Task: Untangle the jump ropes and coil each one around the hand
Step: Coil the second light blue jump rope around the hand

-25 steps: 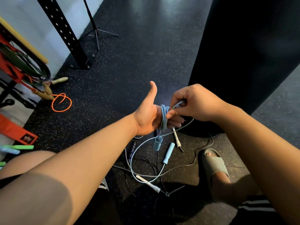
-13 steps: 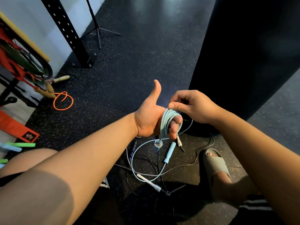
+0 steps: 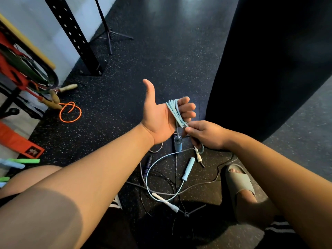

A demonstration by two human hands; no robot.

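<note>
Head view puts you partway through the first rope. Your left grip is held up with the thumb out, its fingers curled round several turns of the light-blue jump rope. One blue handle dangles just under the palm. Your right grip is clenched on the running strand, pinching it just below the left fingers.

A long loop of that rope lies on the floor, ending at its far handle, so I judge a few more turns are needed. After that, the white-handled rope, some thin black cords and a purple handle lie tangled in front of you. An orange rope lies loose by the rack.

Against half a second ago, your right grip has dropped from above the left fingers to beneath them, bringing the strand down the coil. Your left thumb stays raised.
</note>
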